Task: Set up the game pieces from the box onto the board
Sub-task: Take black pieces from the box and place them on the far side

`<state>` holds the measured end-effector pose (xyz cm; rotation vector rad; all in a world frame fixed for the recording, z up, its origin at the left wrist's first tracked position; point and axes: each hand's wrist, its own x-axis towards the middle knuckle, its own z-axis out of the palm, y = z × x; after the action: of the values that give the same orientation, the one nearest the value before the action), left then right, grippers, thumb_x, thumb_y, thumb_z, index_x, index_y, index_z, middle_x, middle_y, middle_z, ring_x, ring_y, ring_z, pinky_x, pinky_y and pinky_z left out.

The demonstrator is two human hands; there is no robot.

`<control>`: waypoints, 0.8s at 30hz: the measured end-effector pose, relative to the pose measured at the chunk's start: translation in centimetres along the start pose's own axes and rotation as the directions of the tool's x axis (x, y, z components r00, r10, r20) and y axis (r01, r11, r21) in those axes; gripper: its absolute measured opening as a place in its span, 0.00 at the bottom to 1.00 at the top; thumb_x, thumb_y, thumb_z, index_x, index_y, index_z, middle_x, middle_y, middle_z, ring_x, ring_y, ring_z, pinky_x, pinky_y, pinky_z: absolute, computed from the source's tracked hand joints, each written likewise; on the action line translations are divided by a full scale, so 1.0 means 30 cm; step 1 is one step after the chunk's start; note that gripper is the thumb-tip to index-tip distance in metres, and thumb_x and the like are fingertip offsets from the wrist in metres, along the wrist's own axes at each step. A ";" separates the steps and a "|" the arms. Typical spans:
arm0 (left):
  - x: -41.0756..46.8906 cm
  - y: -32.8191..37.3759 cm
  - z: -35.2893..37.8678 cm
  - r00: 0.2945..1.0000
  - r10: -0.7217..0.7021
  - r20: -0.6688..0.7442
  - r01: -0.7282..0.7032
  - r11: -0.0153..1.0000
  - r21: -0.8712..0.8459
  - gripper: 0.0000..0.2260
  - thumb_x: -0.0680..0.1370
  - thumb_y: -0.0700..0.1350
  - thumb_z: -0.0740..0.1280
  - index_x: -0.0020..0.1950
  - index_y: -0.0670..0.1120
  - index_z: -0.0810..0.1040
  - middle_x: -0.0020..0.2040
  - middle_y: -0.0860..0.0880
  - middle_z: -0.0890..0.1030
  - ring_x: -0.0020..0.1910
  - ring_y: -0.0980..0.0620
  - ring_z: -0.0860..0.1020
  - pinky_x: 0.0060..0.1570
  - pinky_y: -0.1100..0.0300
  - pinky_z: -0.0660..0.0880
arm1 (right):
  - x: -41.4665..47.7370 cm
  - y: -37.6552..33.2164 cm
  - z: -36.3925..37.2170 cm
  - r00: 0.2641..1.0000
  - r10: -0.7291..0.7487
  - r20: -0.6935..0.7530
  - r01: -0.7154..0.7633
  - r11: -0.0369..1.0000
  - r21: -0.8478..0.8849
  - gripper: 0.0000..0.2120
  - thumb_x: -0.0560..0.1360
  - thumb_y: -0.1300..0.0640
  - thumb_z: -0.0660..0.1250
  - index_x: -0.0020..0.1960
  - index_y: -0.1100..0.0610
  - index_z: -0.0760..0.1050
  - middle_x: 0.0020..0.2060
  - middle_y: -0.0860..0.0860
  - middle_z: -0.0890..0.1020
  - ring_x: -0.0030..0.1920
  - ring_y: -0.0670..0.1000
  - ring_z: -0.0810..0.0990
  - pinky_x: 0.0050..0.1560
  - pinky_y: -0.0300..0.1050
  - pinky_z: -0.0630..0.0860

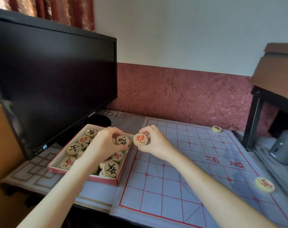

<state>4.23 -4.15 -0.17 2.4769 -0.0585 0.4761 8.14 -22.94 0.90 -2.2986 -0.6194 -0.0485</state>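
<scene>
— What do the fingertips (pixel 148 131) of the right hand (pixel 154 142) hold?
— They pinch a red-marked disc (pixel 140 139), between the box (pixel 90 177) and the board (pixel 173 170).
— And the left hand (pixel 103 143)?
— It is curled round a black-marked disc (pixel 122 140) inside the box.

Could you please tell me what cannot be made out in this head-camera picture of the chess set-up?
- Head view: the left hand, gripping a black-marked piece, and its forearm hide other pieces in the box; count untellable.
- The right hand hides the back of the red-marked piece.
- The far-corner piece: marking too small to read.
- The near-right piece: blurred.
- The board: near edge cut off by the frame's bottom.
</scene>
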 end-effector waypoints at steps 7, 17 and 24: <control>0.013 0.144 0.091 0.995 0.093 0.038 -0.090 0.993 -0.076 0.22 0.65 0.51 0.76 0.57 0.50 0.77 0.48 0.52 0.78 0.44 0.56 0.77 0.44 0.69 0.71 | -0.124 0.100 -0.131 0.998 0.050 -0.031 -0.050 0.998 -0.025 0.23 0.68 0.58 0.74 0.62 0.55 0.73 0.55 0.49 0.71 0.54 0.45 0.73 0.49 0.34 0.68; 0.023 0.363 0.281 0.969 0.206 0.135 -0.180 0.966 -0.184 0.19 0.66 0.50 0.76 0.55 0.48 0.80 0.49 0.51 0.78 0.44 0.56 0.78 0.47 0.65 0.77 | -0.333 0.315 -0.380 0.971 0.197 -0.136 -0.199 0.980 -0.001 0.22 0.67 0.61 0.75 0.60 0.53 0.74 0.55 0.49 0.75 0.49 0.38 0.73 0.43 0.23 0.68; 0.033 0.499 0.403 0.943 0.264 0.203 -0.216 0.949 -0.228 0.19 0.67 0.50 0.75 0.56 0.49 0.79 0.51 0.52 0.78 0.46 0.56 0.78 0.50 0.62 0.77 | -0.461 0.453 -0.497 0.939 0.286 -0.191 -0.293 0.956 -0.009 0.23 0.66 0.59 0.75 0.59 0.50 0.74 0.55 0.47 0.76 0.49 0.37 0.74 0.54 0.36 0.72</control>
<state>6.79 -23.23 -0.48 2.3206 -0.4873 0.2632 4.18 -47.07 -0.18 -2.3633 -0.1811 -0.1360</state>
